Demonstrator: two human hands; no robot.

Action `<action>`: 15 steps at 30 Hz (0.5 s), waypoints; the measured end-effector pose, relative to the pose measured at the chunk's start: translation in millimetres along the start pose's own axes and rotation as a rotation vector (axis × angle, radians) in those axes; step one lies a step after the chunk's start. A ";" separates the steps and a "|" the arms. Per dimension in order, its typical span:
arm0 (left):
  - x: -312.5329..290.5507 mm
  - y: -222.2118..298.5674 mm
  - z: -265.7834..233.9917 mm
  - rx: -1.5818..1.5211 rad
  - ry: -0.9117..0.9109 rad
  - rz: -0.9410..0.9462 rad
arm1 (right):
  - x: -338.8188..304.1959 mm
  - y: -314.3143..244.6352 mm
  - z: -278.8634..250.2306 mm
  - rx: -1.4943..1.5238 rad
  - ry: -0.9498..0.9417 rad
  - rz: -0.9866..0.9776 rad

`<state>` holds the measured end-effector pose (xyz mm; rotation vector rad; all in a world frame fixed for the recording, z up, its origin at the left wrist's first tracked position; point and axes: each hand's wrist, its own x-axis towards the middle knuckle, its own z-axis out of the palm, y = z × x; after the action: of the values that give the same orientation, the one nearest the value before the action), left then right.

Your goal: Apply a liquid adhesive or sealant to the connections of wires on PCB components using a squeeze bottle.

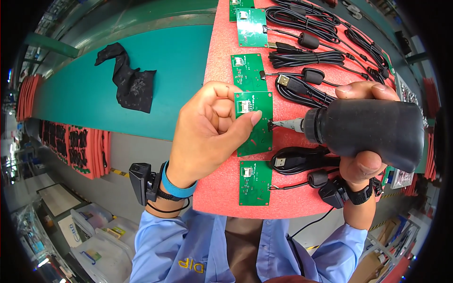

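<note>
Between thumb and curled fingers, my left hand (212, 127) pinches the left edge of a green circuit board (257, 137) with a white connector. My right hand (361, 165) grips a black squeeze bottle (373, 127) lying sideways. Its pale nozzle (290, 124) points left, the tip at the board's right edge, where a dark blob covers the wire joint. Just nearer lies another circuit board (255, 184), its wire joint bare, with a black ferrite core (317, 178) on its cable. Farther off, a circuit board (247, 66) has a dark blob at its joint.
The boards lie on a pink foam sheet (222, 198) alongside coiled black USB cables (306, 59). A crumpled black cloth (132, 85) rests on the green table (179, 61) to the left. Stacked pink foam sheets (94, 151) and clear plastic bins (104, 245) stand lower left.
</note>
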<state>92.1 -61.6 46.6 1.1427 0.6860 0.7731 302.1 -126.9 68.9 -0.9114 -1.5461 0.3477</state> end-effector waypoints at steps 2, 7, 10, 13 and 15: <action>0.0 -1.0 0.9 -0.001 0.005 0.005 | -0.5 0.0 0.1 -0.016 0.018 0.023; 0.6 -3.2 2.4 -0.022 0.038 0.033 | 0.8 3.7 -1.0 0.000 -0.007 -0.002; 0.9 -3.4 2.8 -0.023 0.036 0.039 | 0.5 4.7 -0.5 0.030 -0.009 -0.033; 0.9 -3.5 3.6 -0.024 0.045 0.034 | 0.8 1.0 -0.5 0.013 -0.010 -0.011; 0.9 -3.9 3.1 -0.017 0.044 0.034 | -0.4 -0.8 0.6 0.007 -0.010 0.000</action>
<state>95.8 -63.3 43.6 1.1271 0.6965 0.8339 301.2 -127.6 69.0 -0.9056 -1.5532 0.3584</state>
